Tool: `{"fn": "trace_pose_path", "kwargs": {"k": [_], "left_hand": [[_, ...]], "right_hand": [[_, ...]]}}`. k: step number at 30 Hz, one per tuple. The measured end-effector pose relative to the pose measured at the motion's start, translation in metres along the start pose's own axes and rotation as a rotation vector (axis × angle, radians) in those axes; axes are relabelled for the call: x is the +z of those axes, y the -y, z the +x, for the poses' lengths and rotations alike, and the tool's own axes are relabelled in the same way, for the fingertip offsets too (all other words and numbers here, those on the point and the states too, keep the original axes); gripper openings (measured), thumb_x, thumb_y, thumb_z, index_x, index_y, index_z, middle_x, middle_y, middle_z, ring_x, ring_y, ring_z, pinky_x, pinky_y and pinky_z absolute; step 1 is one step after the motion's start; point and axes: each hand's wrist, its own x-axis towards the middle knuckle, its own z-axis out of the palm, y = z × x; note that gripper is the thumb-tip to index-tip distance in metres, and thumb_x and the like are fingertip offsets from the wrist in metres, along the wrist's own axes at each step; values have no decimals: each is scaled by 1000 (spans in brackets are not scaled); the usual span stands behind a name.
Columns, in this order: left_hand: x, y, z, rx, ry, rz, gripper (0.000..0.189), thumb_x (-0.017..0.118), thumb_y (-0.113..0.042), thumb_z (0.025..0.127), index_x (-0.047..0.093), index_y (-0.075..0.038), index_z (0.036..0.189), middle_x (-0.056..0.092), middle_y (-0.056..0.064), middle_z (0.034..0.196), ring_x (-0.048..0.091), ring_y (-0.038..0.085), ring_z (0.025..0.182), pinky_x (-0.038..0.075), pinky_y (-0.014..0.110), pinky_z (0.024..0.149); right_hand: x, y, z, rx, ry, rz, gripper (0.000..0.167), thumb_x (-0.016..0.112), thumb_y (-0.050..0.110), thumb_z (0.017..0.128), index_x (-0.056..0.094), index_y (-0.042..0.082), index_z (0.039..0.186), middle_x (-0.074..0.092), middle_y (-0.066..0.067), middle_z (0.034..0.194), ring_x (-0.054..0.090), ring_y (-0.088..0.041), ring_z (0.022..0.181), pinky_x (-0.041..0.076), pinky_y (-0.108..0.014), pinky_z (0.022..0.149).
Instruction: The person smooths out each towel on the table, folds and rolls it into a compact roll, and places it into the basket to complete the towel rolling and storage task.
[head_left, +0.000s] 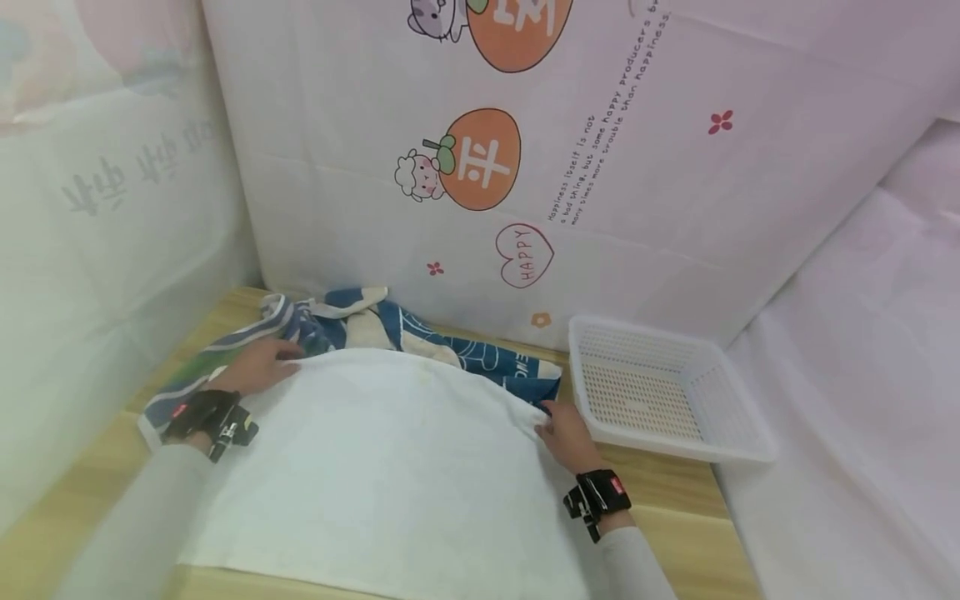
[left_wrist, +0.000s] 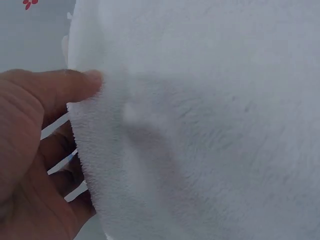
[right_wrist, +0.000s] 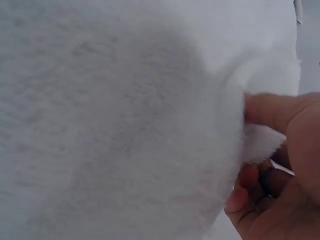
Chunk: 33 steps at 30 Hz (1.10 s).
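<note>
A white fluffy towel (head_left: 405, 467) spreads between both hands, its far edge lifted and its near edge lying over the front of the wooden table. My left hand (head_left: 262, 367) pinches the far left corner; in the left wrist view the thumb (left_wrist: 82, 87) lies on top of the cloth with the fingers behind it. At the far right corner my right hand (head_left: 568, 433) pinches the edge, and in the right wrist view the thumb (right_wrist: 270, 110) presses the fabric, which folds over there. Part of the table under the towel is hidden.
Behind the white towel lie crumpled patterned towels, a blue and beige one (head_left: 450, 346) and a striped one (head_left: 202, 358) at the left. A white plastic basket (head_left: 738, 417) stands at the right on the wooden table (head_left: 675, 508). Printed cloth walls (head_left: 337, 167) enclose the back and sides.
</note>
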Motion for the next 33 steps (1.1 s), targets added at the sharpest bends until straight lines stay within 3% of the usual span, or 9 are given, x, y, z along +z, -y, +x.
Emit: {"fn": "trace_pose_path", "kwargs": {"k": [5,8,12,17,21,25,28,30,33], "left_hand": [[-4,-11,-13,94,-38,25,16,80,-12,83,73,-1,92,72,9,85,65,26,80,55,46,79],[-6,-17,-21,137,-62,14,17,84,-12,77,67,-10,78,63,-4,75,55,14,71,49,32,69],[-8,-20,-29,158,-78,-14,32,83,-7,74,54,-18,68,50,-11,66,46,7,66,41,24,63],[-19,-25,-34,181,-93,-17,34,83,-6,74,51,-17,72,48,-8,68,45,8,67,41,25,62],[-37,-28,-35,105,-93,29,27,83,-17,80,56,-15,84,60,1,82,53,17,75,45,30,68],[-56,-24,-33,31,-78,102,27,81,-24,85,64,-11,102,69,13,104,63,31,94,53,48,80],[-69,-17,-33,6,-42,143,30,78,-22,88,68,-6,111,70,19,110,64,40,103,53,58,85],[-77,-10,-35,-1,-16,145,27,77,-20,90,70,-3,110,71,19,108,65,40,99,54,57,83],[-90,3,-42,5,-31,149,21,76,-17,91,72,-2,105,73,15,100,67,34,92,55,48,78]], "right_hand": [[-13,4,-19,-122,-16,-71,22,82,17,84,73,2,97,68,-6,87,57,-22,83,46,-40,79],[-28,7,-34,-131,33,-21,25,82,21,84,73,5,100,66,-3,90,52,-19,87,44,-38,79],[-47,11,-50,-114,126,99,24,77,18,90,70,10,111,67,2,100,55,-13,89,50,-31,76],[-77,21,-53,-137,120,111,20,76,10,90,71,9,109,70,-1,102,58,-14,86,53,-34,76],[-100,27,-44,-152,91,69,21,74,3,89,71,5,110,68,-7,106,61,-20,95,55,-42,83],[-115,26,-31,-161,87,35,21,71,-1,91,68,2,112,66,-11,108,62,-25,100,56,-46,86],[-119,22,-16,-169,72,2,20,71,-1,91,69,1,111,66,-13,108,63,-28,99,56,-48,85],[-119,20,-6,-170,59,-9,19,71,-1,91,70,1,109,67,-13,107,63,-28,99,55,-48,85],[-115,19,10,-173,51,-4,16,71,0,92,70,2,107,67,-13,107,63,-28,99,55,-48,85]]}}
